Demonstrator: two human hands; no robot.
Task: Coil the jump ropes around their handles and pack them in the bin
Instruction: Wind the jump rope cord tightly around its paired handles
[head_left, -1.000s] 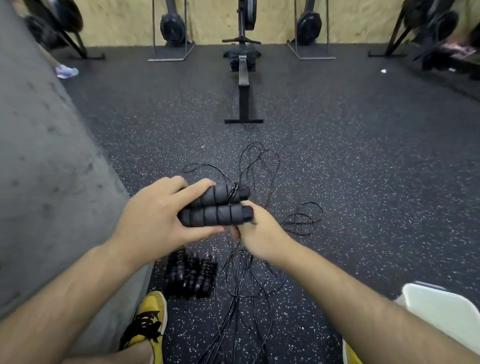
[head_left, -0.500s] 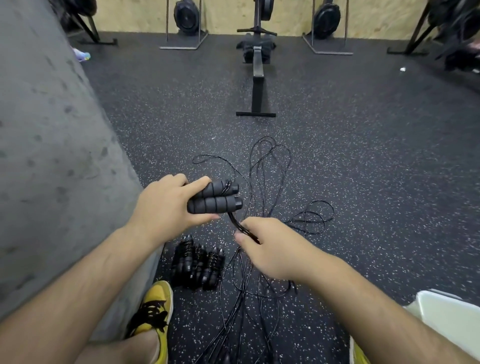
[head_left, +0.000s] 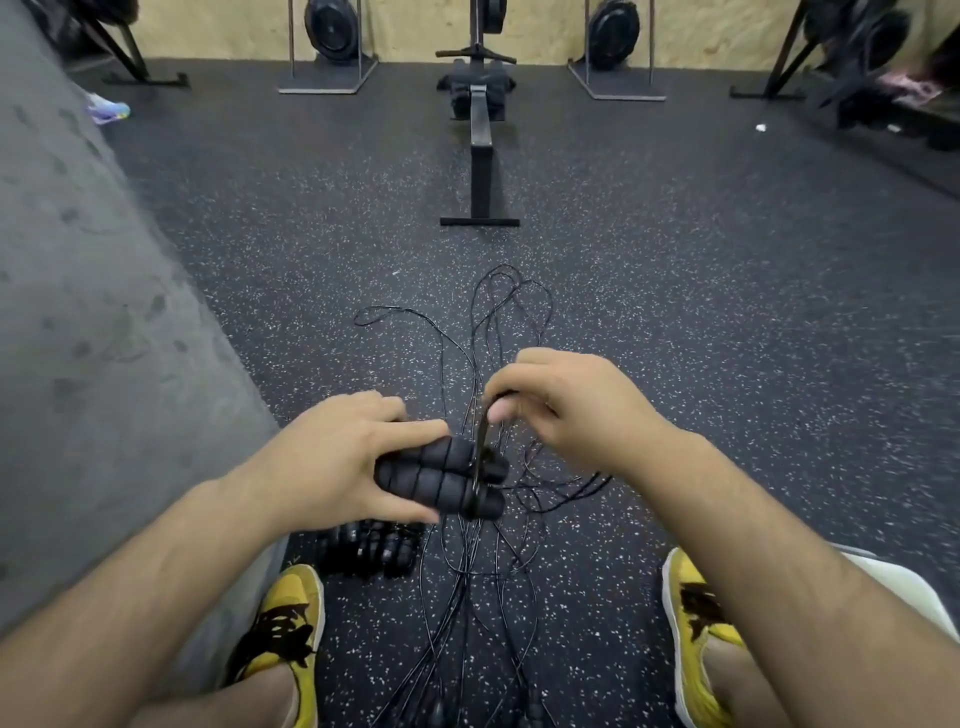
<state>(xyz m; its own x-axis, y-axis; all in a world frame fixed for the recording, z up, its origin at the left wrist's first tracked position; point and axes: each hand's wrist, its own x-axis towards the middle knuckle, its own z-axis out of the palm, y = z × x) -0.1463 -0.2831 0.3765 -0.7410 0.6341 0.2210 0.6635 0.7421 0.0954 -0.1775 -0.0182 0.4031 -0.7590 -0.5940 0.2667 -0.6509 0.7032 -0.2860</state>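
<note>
My left hand (head_left: 343, 457) grips two black foam jump rope handles (head_left: 441, 475) held side by side, pointing right. My right hand (head_left: 566, 405) pinches the thin black rope (head_left: 480, 436) just above the handles, and one turn of it runs down across their right ends. Loose black ropes (head_left: 498, 322) trail in tangled loops over the floor ahead and back between my feet. A pile of coiled jump ropes (head_left: 371, 551) lies on the floor under my left wrist. A white bin (head_left: 904, 587) shows partly at the lower right, behind my right arm.
A grey concrete wall (head_left: 78, 312) runs along my left. My yellow shoes (head_left: 283, 618) stand on the speckled black rubber floor (head_left: 727, 312). A rowing machine (head_left: 480, 135) lies straight ahead, with more gym equipment along the back wall.
My right hand has risen from below the handles to above them, carrying the rope up and over their ends. My left hand and the handles have dropped lower in view.
</note>
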